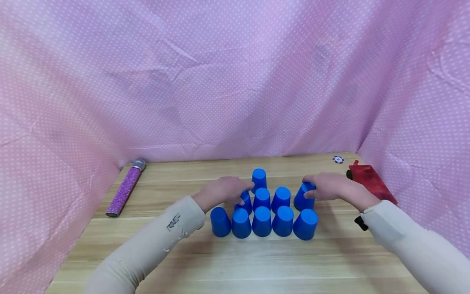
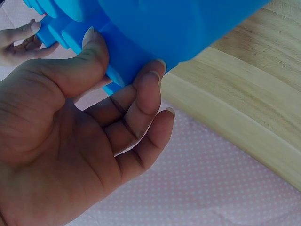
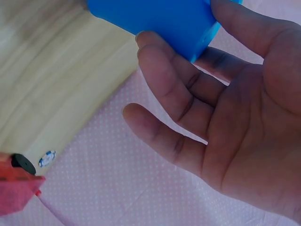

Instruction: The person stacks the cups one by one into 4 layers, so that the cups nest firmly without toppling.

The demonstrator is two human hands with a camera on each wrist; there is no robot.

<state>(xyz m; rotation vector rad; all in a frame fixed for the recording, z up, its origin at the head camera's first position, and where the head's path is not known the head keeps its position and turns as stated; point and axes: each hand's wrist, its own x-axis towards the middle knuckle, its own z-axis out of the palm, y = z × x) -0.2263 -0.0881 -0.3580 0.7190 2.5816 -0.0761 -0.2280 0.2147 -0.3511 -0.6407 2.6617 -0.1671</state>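
Note:
Upside-down blue cups stand in rows on the table. Several make up the front row, with a front middle cup (image 1: 262,221) at its centre. Behind it, my left hand (image 1: 225,190) holds the second row's left-end cup (image 1: 244,202) between thumb and fingers, partly covering it. At that row's right end, my right hand (image 1: 327,186) grips a slightly tilted cup (image 1: 303,197) around its upper part. Between the hands stand two more cups, one being the inner right cup (image 1: 281,199). A single back cup (image 1: 259,180) stands behind them, close to my left fingertips.
A glittery purple microphone (image 1: 126,188) lies at the table's left side. Toward the right edge are a red pouch (image 1: 373,182) and a small black object (image 1: 361,223). A poker chip (image 1: 338,159) lies at the back right. Pink dotted cloth (image 1: 235,81) encloses the wooden table (image 1: 257,269).

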